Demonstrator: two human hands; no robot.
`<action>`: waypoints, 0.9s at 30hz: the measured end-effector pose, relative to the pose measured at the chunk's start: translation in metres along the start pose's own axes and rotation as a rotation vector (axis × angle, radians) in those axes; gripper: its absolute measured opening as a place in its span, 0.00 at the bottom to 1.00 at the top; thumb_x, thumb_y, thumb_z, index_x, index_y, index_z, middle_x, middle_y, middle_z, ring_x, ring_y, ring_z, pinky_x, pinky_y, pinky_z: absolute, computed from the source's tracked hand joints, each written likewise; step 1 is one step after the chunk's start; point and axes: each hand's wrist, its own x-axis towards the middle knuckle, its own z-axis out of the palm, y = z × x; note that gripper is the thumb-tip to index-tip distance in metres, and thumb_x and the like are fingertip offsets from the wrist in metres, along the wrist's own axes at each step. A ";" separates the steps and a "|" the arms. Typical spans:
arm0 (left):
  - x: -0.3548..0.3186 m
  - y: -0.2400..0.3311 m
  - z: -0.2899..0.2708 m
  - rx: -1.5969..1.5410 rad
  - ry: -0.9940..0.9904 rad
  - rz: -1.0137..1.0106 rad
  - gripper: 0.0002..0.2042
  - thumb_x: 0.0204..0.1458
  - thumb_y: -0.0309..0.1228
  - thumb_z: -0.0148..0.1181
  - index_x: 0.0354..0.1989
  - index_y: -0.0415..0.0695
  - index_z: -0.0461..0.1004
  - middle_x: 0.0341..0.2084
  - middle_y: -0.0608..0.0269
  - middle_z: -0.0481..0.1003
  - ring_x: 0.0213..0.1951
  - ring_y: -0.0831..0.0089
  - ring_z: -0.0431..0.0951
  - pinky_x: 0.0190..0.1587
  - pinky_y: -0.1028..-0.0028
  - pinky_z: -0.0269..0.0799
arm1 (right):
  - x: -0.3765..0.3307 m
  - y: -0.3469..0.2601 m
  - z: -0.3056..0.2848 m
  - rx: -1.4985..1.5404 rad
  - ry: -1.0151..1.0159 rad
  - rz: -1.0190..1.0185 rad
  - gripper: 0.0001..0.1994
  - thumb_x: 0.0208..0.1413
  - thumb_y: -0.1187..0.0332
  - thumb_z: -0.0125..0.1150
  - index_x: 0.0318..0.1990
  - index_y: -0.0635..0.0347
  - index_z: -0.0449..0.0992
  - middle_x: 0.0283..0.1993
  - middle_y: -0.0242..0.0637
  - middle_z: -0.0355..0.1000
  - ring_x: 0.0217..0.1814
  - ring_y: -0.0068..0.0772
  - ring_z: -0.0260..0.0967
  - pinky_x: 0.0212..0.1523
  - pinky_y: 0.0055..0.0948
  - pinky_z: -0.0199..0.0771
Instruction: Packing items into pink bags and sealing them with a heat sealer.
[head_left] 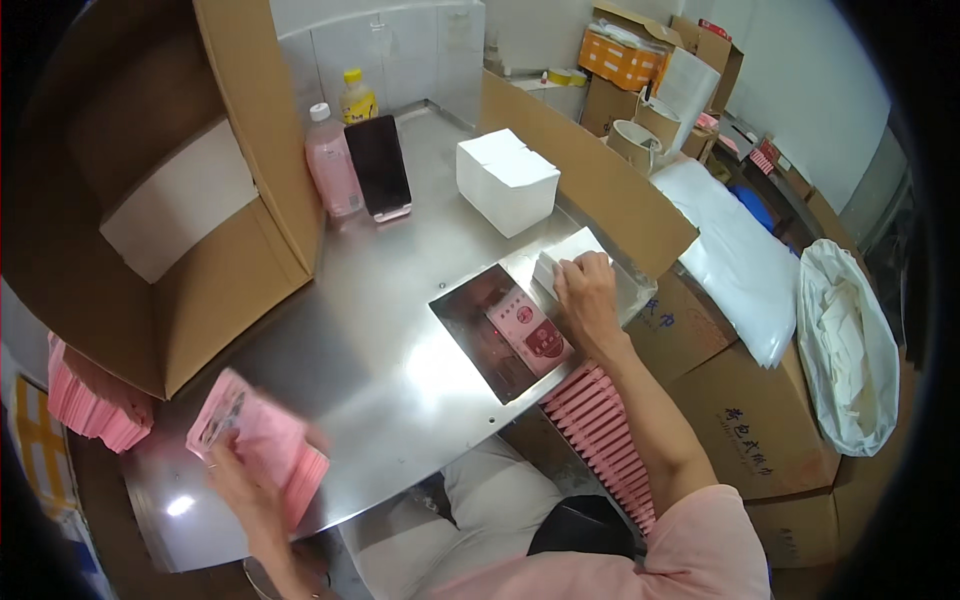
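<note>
1. Upper left: an open cardboard box [262, 130] with a white panel [185, 200] inside.
2. Centre: a recess [462, 312] holds a pink-and-red packet [527, 325].
3. Lower left: the left hand [243, 487] grips pink packets [265, 430].
4. Right of centre: the right hand [588, 285] curls over a white block [575, 246]; I cannot tell if it grips.
5. The metal table [365, 350] carries a phone [378, 165] at upper centre.
6. Right edge: brown cartons [755, 435], a white bag [848, 350].
</note>
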 end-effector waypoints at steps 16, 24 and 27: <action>-0.019 0.143 0.094 -0.047 -0.267 0.452 0.45 0.39 0.50 0.70 0.66 0.39 0.62 0.64 0.39 0.61 0.63 0.44 0.61 0.59 0.47 0.56 | -0.052 -0.147 -0.018 0.225 -0.336 -0.449 0.23 0.52 0.68 0.60 0.57 0.62 0.73 0.51 0.50 0.73 0.63 0.57 0.67 0.66 0.67 0.57; -0.021 0.137 0.090 -0.242 -0.312 0.374 0.44 0.40 0.45 0.71 0.66 0.38 0.62 0.64 0.34 0.59 0.64 0.37 0.60 0.62 0.40 0.52 | 0.001 -0.078 -0.027 0.560 -0.058 0.072 0.19 0.57 0.81 0.51 0.55 0.61 0.76 0.57 0.45 0.75 0.57 0.49 0.75 0.68 0.60 0.57; -0.019 0.133 0.094 -0.172 -0.250 0.452 0.42 0.39 0.45 0.71 0.65 0.41 0.64 0.64 0.33 0.59 0.64 0.36 0.60 0.62 0.40 0.53 | 0.005 -0.093 -0.035 0.424 0.054 -0.165 0.20 0.55 0.81 0.52 0.55 0.61 0.76 0.56 0.44 0.76 0.56 0.49 0.75 0.67 0.60 0.58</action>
